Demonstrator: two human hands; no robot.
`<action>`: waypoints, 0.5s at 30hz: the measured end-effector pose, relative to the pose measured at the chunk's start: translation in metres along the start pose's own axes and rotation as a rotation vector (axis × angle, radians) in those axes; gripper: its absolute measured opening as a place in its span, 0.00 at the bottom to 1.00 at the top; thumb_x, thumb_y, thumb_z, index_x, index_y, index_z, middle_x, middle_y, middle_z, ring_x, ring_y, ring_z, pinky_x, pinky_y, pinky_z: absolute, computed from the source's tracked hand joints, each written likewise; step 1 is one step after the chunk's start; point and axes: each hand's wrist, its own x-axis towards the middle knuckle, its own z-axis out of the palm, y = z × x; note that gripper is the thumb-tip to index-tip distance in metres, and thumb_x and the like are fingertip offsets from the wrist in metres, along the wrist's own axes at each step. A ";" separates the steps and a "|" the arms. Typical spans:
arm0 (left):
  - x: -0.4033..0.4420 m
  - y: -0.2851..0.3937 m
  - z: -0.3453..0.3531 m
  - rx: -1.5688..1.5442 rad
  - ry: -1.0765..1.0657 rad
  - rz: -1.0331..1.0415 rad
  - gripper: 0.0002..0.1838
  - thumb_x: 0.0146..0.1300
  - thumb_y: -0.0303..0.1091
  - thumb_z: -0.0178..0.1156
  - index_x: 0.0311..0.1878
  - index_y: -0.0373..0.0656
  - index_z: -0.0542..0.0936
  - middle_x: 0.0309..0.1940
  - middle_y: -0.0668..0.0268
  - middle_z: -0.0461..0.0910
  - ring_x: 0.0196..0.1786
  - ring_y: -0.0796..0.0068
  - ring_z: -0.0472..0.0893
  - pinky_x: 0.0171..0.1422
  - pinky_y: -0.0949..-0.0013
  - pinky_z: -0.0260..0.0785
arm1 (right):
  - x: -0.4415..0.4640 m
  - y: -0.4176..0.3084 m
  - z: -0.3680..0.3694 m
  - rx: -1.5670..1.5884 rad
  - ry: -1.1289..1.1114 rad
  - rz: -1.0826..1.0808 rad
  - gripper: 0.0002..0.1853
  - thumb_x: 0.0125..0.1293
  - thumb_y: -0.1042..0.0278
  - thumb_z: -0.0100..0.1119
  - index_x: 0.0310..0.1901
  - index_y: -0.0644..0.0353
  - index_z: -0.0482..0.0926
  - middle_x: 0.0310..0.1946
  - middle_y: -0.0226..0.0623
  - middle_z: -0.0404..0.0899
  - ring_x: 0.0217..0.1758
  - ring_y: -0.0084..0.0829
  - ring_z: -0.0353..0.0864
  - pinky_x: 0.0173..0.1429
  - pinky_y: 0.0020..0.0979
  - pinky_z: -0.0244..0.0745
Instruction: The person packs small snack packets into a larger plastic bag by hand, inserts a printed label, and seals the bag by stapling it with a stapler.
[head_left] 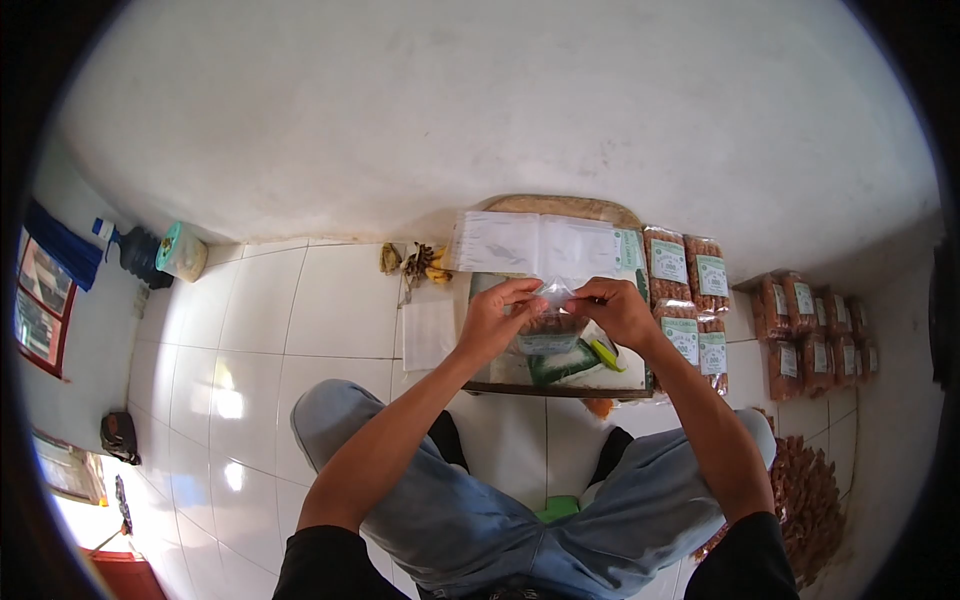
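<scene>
My left hand [507,312] and my right hand [612,306] are close together over a low table [480,387]. Between them they pinch the gathered top of a clear plastic bag [553,323], which has brown pieces inside and a pale label on its front. The fingers of both hands are closed on the film. Just below my right hand lies a lime-green tool [606,355], its kind unclear, on a dark green printed patch. Flat clear plastic bags [500,240] are spread at the back of the table, with green-and-white labels [630,250] beside them.
Filled labelled packs [680,290] stand against the table's right side, more packs [815,335] farther right. Loose brown pieces [808,500] are heaped on the floor. Bananas [437,268] lie left of the table. A water bottle [138,252] and lidded tub [182,252] are far left.
</scene>
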 end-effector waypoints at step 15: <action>0.007 -0.012 0.007 0.505 0.082 0.259 0.16 0.70 0.43 0.58 0.41 0.38 0.85 0.60 0.62 0.73 0.66 0.58 0.66 0.68 0.56 0.59 | 0.003 0.005 0.004 0.169 0.029 0.088 0.12 0.64 0.68 0.67 0.46 0.65 0.84 0.30 0.34 0.84 0.34 0.19 0.78 0.42 0.25 0.74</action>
